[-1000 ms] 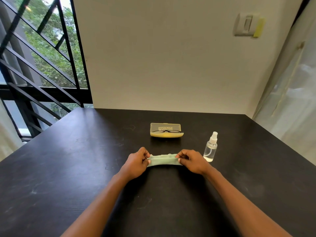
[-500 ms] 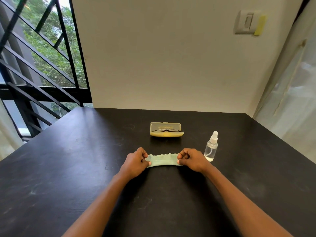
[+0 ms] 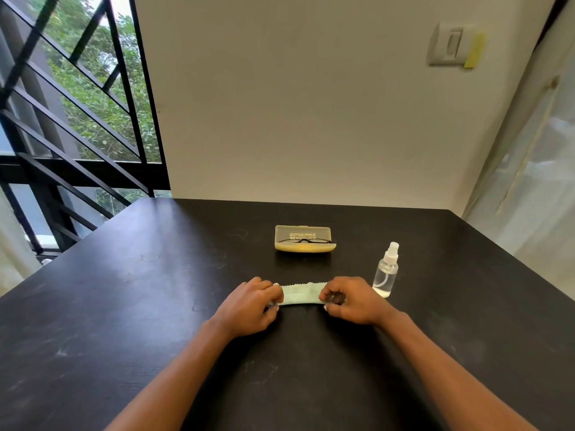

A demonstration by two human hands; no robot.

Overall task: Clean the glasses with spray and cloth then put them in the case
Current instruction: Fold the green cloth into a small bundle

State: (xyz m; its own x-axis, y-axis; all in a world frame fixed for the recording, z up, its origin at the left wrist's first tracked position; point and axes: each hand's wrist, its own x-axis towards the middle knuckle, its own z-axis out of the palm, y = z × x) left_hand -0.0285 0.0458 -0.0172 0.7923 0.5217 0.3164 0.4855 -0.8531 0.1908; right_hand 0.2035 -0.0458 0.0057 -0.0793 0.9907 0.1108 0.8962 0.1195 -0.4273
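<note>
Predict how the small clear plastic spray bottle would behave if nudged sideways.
The small clear plastic spray bottle stands tall on a narrow base, so it would probably tip. It looks mostly empty, so likely light. Being round, it might roll across the black table.

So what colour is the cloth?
Pale green cloth, seen in the head view.

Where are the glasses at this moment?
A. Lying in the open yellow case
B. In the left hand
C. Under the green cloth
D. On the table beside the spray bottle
A: the glasses lie in the open yellow case at the far side of the table, while the left hand and the right hand each grip an end of the green cloth.
</note>
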